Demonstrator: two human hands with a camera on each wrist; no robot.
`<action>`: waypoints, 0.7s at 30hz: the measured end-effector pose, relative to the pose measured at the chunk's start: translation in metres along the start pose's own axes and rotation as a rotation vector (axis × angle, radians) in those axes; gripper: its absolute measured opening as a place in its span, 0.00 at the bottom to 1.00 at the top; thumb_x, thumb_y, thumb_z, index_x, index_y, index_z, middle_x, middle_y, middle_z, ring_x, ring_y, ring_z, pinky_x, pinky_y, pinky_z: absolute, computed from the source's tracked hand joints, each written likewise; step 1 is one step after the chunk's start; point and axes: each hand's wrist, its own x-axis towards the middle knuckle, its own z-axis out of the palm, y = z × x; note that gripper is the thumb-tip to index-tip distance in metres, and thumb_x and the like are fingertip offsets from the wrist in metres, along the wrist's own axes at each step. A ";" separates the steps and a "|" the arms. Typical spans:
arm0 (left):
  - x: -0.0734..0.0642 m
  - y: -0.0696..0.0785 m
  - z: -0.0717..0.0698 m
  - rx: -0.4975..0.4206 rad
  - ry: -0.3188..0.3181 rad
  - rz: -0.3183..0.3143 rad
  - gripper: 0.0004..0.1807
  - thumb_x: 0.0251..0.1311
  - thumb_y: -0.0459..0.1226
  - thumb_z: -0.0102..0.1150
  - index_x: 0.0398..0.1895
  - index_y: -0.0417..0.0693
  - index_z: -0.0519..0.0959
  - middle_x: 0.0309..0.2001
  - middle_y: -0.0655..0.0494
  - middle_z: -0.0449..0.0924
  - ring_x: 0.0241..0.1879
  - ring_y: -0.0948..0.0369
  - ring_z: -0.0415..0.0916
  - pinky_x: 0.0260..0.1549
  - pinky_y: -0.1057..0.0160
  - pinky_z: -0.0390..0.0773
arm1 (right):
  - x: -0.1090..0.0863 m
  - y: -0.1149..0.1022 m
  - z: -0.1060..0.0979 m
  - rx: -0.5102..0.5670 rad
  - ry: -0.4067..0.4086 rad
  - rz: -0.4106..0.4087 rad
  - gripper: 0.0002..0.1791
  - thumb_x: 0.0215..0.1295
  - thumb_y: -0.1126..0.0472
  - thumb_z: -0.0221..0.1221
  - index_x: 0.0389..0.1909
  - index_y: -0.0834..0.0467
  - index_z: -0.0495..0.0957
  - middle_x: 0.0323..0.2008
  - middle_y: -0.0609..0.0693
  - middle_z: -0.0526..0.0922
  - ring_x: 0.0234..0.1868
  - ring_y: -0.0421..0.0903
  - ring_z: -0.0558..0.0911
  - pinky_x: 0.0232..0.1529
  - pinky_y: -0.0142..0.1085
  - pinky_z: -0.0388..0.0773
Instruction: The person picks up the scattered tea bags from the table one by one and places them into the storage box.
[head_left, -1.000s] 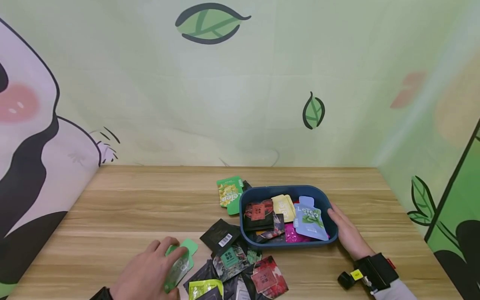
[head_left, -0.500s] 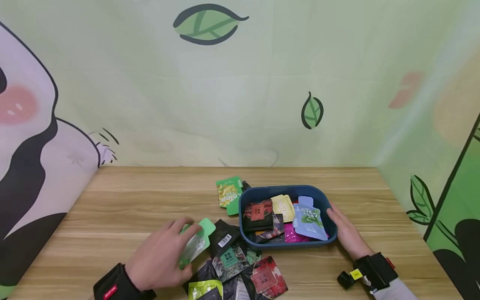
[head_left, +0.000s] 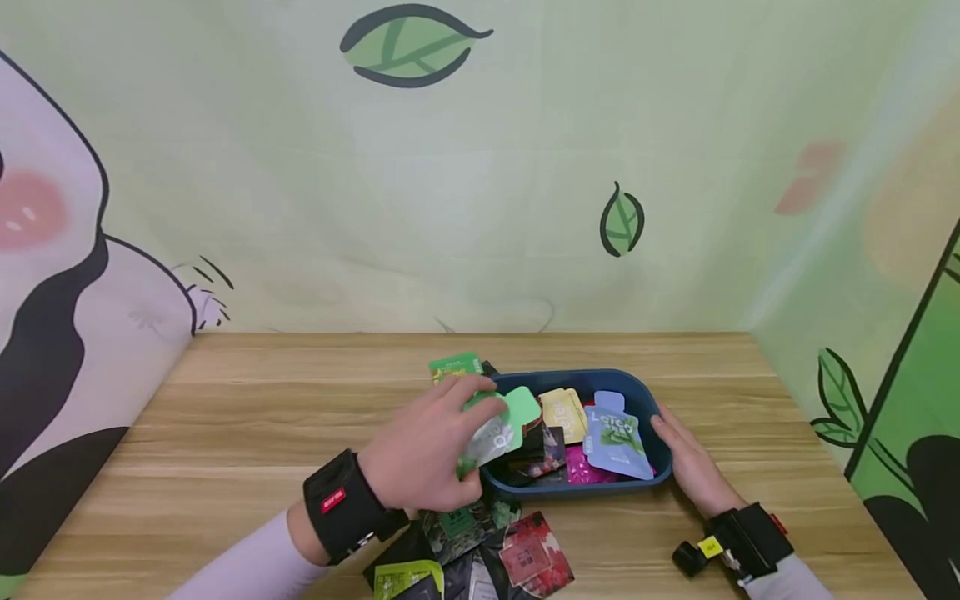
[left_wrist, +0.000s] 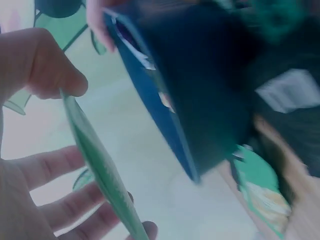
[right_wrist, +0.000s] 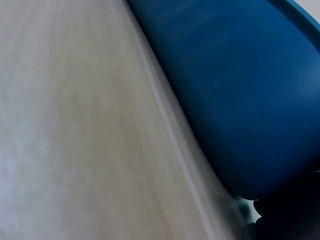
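Note:
My left hand (head_left: 427, 450) pinches a green sachet (head_left: 519, 410) between thumb and fingers, above the left end of a dark blue bin (head_left: 581, 490). In the left wrist view the sachet (left_wrist: 102, 165) appears edge-on, thumb on one side and fingers on the other. Several sachets lie inside the bin, among them a light blue one (head_left: 618, 442), a cream one (head_left: 564, 415), a shiny magenta one (head_left: 588, 467) and dark ones. My right hand (head_left: 701, 467) touches the bin's right end with fingers fairly straight. In the right wrist view only the bin's outer wall (right_wrist: 235, 95) shows clearly.
Loose sachets lie in front of the bin, including a red one (head_left: 536, 554) and a yellow-green one (head_left: 408, 577). Another green sachet (head_left: 456, 364) lies behind my left hand. The wooden table (head_left: 262, 400) meets a printed backdrop (head_left: 480, 208).
My left hand has carried the green sachet up and to the right, from the table left of the pile to over the bin's left end. The right hand and bin stay put.

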 end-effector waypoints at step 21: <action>0.078 -0.009 0.046 -0.095 -0.133 0.060 0.38 0.42 0.46 0.64 0.64 0.52 0.74 0.63 0.54 0.68 0.51 0.59 0.69 0.44 0.64 0.73 | 0.001 0.000 -0.001 0.011 -0.013 -0.024 0.44 0.77 0.40 0.34 0.80 0.65 0.37 0.79 0.63 0.37 0.78 0.61 0.37 0.72 0.59 0.37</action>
